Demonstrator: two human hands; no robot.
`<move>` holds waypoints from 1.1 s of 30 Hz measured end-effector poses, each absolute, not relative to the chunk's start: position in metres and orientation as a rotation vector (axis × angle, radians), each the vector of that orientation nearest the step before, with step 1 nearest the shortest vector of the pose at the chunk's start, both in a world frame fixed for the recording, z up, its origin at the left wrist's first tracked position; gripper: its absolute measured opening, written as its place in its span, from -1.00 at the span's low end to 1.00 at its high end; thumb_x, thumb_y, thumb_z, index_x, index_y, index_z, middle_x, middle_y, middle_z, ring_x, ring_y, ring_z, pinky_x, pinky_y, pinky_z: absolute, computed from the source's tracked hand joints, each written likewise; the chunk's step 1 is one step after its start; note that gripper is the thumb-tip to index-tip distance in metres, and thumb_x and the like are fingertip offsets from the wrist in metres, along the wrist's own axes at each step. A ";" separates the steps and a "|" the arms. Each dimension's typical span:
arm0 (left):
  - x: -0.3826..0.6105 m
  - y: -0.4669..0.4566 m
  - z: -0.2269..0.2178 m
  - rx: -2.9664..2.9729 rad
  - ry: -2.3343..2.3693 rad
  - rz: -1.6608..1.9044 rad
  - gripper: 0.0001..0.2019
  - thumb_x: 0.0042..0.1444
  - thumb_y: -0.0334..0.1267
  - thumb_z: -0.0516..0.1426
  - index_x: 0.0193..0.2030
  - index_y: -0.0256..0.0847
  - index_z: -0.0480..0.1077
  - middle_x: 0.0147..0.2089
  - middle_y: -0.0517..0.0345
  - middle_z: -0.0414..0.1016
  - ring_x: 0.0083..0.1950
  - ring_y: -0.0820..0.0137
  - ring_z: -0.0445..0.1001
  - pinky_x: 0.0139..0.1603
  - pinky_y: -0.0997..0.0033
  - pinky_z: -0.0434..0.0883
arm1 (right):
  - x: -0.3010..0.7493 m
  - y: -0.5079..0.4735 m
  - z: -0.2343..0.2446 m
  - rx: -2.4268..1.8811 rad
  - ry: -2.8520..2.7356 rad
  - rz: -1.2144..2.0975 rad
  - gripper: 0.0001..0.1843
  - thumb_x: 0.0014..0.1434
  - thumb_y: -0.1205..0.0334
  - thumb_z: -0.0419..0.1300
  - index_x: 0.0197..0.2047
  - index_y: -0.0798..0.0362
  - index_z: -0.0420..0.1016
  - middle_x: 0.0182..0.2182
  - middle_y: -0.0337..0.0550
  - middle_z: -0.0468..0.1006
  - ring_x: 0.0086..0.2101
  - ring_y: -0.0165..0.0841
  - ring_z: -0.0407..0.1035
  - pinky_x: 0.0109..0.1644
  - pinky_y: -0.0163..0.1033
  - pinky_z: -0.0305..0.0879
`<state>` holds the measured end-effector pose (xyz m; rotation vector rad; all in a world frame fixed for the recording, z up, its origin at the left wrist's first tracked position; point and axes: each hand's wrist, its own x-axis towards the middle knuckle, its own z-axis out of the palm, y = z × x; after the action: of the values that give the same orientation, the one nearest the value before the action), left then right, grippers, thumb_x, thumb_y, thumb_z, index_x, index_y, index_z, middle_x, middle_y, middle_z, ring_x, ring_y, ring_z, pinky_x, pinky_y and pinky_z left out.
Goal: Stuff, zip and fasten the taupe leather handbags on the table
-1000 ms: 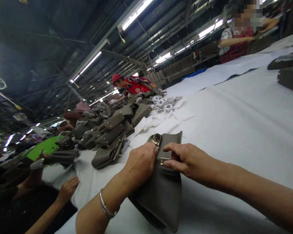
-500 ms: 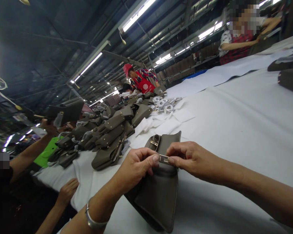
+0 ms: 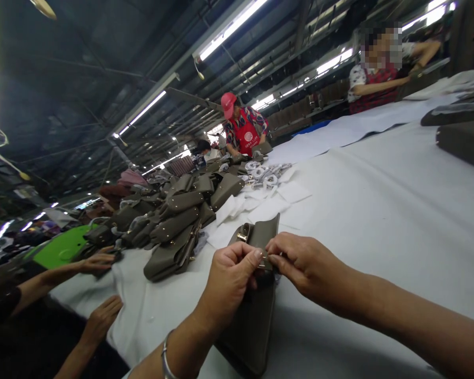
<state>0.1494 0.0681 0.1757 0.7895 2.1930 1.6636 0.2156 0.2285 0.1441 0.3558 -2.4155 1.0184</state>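
Note:
A dark olive handbag stands on the white-covered table in front of me. At its upper flap, my left hand pinches the edge of a small metal clasp plate, thumb and fingers pressed together. My right hand is closed in a pinch at the plate's other side. Fingertips cover most of the plate, and I cannot tell whether the right fingers hold the plate or the flap edge. A metal buckle on a strap loop shows just beyond my left fingers.
Many olive bags lie heaped to the left. Behind them are wrapped straps and white sheets. A co-worker's hands rest at the table's left edge. More bags lie at the right. Two co-workers stand beyond the table.
The clasp plate, clearly visible before, is now mostly covered by my fingers. The handbag has turned slightly. At left, a co-worker's raised hand has come down to the table.

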 end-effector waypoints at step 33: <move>0.165 0.061 0.190 1.224 2.371 1.668 -0.76 0.16 -0.09 0.16 -0.11 -0.13 0.49 -0.22 0.15 0.46 -0.19 0.40 0.42 -0.16 0.44 0.33 | 0.241 0.241 0.177 0.347 -2.265 0.882 -0.89 0.27 0.27 0.05 -0.29 0.04 0.36 -0.42 -0.26 0.41 -0.47 -0.47 0.24 -0.38 -0.32 0.10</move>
<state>0.1651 0.0613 0.1903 1.2239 2.3712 1.6677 0.2413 0.2405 0.1771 0.3470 -2.2647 0.8819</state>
